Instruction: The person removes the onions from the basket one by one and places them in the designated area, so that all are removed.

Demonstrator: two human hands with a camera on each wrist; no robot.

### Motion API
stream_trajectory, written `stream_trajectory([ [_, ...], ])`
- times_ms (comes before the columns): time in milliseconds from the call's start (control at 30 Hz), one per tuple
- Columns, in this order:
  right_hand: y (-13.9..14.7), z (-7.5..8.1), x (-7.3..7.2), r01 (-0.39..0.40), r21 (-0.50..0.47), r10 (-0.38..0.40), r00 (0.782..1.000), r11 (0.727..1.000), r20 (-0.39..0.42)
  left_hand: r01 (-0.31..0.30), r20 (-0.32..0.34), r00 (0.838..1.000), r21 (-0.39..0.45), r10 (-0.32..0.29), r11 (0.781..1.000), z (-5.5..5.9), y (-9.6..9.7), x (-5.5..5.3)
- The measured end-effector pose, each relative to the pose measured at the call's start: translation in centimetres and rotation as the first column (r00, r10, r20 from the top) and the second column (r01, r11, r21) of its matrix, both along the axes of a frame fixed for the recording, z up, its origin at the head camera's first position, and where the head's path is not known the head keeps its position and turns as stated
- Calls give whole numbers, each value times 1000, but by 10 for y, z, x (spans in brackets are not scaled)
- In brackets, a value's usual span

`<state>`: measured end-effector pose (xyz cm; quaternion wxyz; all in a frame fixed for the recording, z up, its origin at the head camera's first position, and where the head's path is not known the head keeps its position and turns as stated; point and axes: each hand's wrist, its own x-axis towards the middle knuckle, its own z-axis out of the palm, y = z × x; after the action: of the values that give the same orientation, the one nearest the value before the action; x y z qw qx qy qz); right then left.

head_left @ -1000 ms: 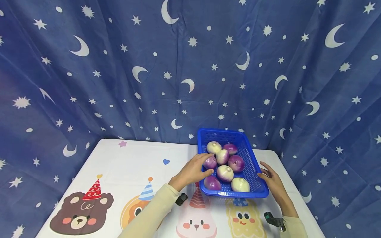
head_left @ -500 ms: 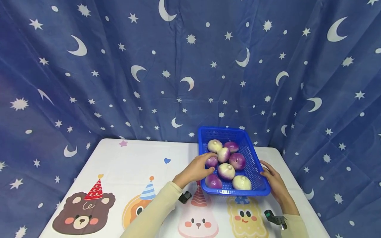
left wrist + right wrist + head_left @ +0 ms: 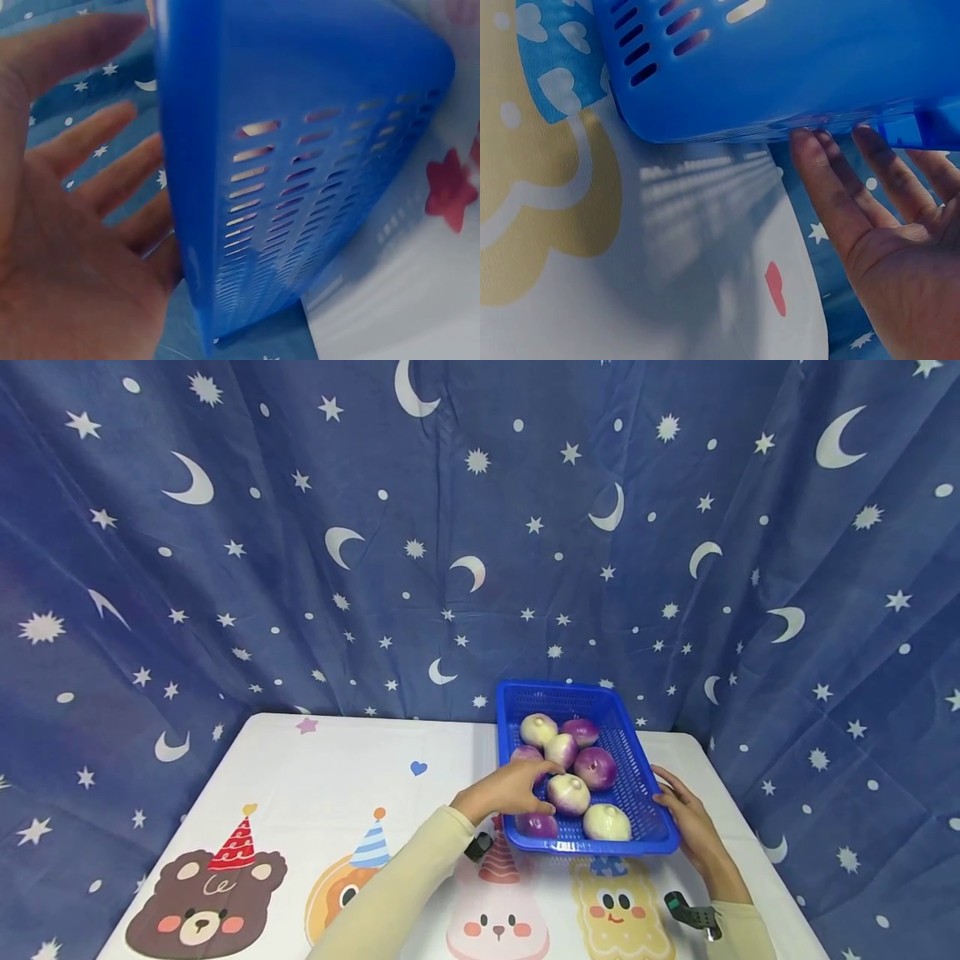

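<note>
Left grip spread at a bulb in the blue basket, right grip at the basket's far side

The left grip reaches over the basket's near wall, with thumb and fingers well apart. A pale bulb flushed purple lies just ahead of its fingertips; whether they touch it I cannot tell. In the left wrist view the palm and spread fingers show outside and behind the blue rim.

Close about this grip are three more: a purple bulb just on the thumb's side, partly covered; another purplish bulb just beyond the fingers, its lower part hidden; and a two-toned bulb past the fingertips. Farther out lie a dark purple bulb, a whitish bulb on the thumb's side, and a cream bulb beside a purple one toward the basket's back.

The right grip has its fingers parted and loosely extended, fingertips against the outside of the wall nearest it. Under both grips is the worktop, its white cloth printed with cartoon figures; ahead of them hangs a dark blue curtain with moons and stars. Both wrists come out of cream sleeves.
</note>
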<state>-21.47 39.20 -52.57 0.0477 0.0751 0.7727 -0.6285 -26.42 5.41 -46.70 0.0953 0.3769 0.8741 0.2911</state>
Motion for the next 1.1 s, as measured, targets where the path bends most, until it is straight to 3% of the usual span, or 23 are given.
stream_trajectory([
  [167,-1,-1,-1,2,-7,-2,1000,1000,-5,56,34,998,-132,-51,990,1,7,-3],
  [333,-1,-1,-2,12,13,-12,1000,1000,12,64,105,994,-244,-39,968,5,11,-3],
  [433,-1,-2,-2,5,2,-5,1000,1000,4,66,107,994,-326,-33,943,7,14,-2],
  [567,-1,-3,-1,-3,-2,3,1000,1000,-6,61,65,997,-417,-37,907,6,19,1],
  [867,2,-3,0,4,-2,-4,1000,1000,6,45,-75,992,-527,-99,849,2,25,7],
  [967,2,-2,0,2,-10,-2,1000,1000,-2,27,-110,989,-539,-102,842,1,26,7],
  [1100,3,-1,-1,-2,-4,2,1000,1000,-13,23,-136,985,-515,-108,857,-2,25,6],
])
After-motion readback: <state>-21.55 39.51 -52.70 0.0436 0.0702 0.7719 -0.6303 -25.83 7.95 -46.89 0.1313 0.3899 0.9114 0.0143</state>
